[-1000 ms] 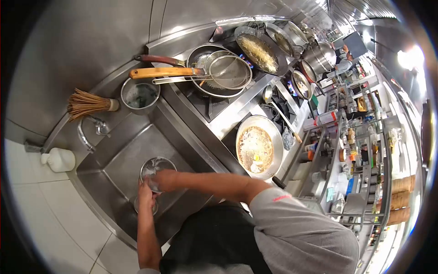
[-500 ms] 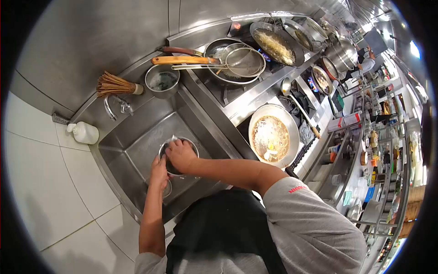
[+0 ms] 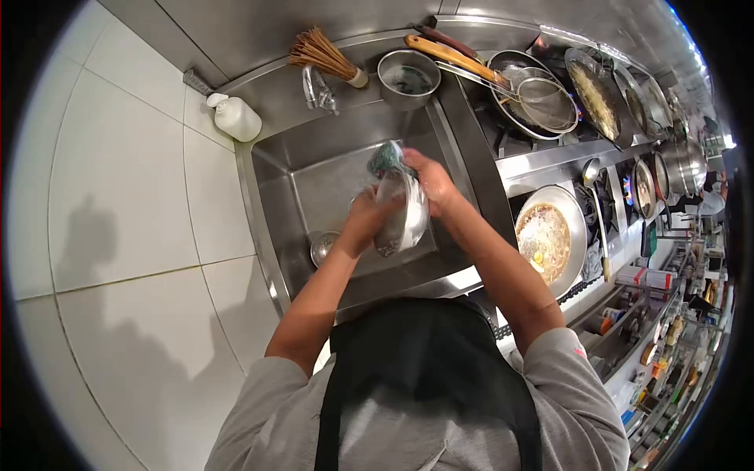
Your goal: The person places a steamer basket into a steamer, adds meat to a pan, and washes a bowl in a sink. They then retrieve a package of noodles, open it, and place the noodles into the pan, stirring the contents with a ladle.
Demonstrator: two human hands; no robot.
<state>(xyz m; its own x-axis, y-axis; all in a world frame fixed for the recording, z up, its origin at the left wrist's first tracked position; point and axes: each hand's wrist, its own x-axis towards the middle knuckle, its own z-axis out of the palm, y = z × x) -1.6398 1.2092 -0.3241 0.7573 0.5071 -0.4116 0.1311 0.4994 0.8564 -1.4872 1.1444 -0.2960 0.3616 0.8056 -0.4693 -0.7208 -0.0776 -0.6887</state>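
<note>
The left hand (image 3: 367,217) grasps the metal bowl (image 3: 413,213), tilted above the sink (image 3: 314,187). The right hand (image 3: 431,182) is at its farther side, near the green scrubber (image 3: 386,159); its exact grip I cannot tell. Beyond stands a pot (image 3: 405,100).

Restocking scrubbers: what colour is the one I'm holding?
The scrubber is mottled green, clearest in the head view.

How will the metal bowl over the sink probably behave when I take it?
The bowl looks like thin metal, so probably stiff and light. Its shiny, wet-looking surface may be slippery. With its round rim, it could roll if dropped on edge.
</note>
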